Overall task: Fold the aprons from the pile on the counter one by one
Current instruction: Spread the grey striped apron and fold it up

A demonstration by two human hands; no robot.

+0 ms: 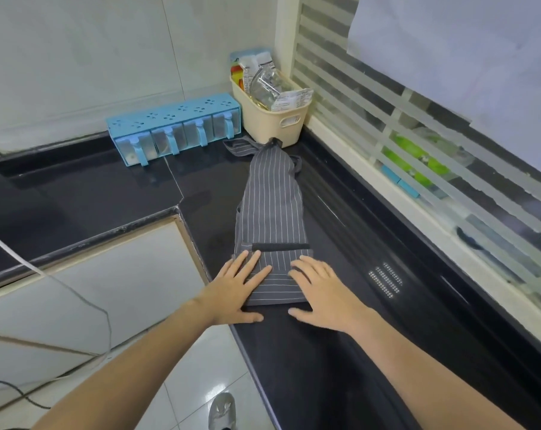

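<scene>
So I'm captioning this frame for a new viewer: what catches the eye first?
A long grey striped apron stretched along the black counter, with the left hand and right hand pressing flat on its near end. Behind it sit a blue spice rack and a cream basket.

Near hem corners of apron (272,218) covered by left hand (236,287) and right hand (320,290). Basket (272,119) contents jumbled, labels unreadable. Spice rack (173,131) fill indistinct. Items behind frosted window (418,156) blurred. Shoe (222,411) cropped at bottom edge.
</scene>
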